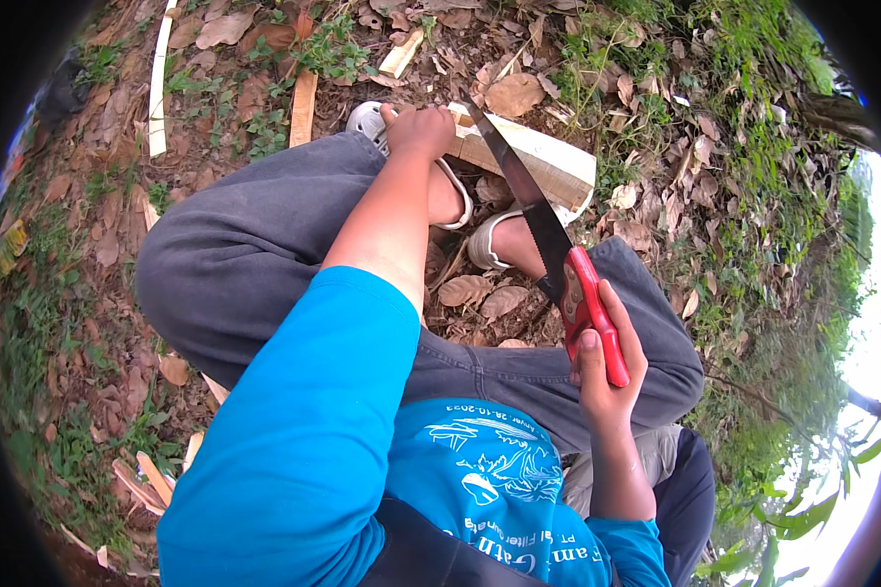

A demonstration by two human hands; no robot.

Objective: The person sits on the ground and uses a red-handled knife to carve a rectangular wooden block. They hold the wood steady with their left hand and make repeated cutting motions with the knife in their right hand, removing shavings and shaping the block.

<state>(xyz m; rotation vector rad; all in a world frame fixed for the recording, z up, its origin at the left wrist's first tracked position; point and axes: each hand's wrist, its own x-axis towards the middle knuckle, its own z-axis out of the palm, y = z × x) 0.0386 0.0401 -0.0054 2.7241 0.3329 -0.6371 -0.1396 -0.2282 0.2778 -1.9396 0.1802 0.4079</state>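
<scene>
Nearest, a blue sleeve (pixel 303 430) and printed blue shirt (pixel 489 470) are filling the lower frame. To the right, the right hand (pixel 607 362) is closing around the smooth red plastic handle (pixel 589 311) of a saw (pixel 533 210), thumb lying along the grip. The saw's flat, dark steel blade (pixel 524 191), toothed along one edge, is running up and left from the handle and crossing a block (pixel 533 157) of pale, squared wood with a rougher brown face. Grey trousers (pixel 255 245) are bending over both knees, and pale sandals (pixel 485 240) are showing between them. Farther off, the left hand (pixel 419 127) is pressing down on the block's left end, fingers curled over it. The block is lying on the ground at the far centre, touching the blade. Around it, dry brown leaves (pixel 514 93), thin pale wood strips (pixel 157 83) and low green weeds (pixel 333 54) are covering the soil.
</scene>
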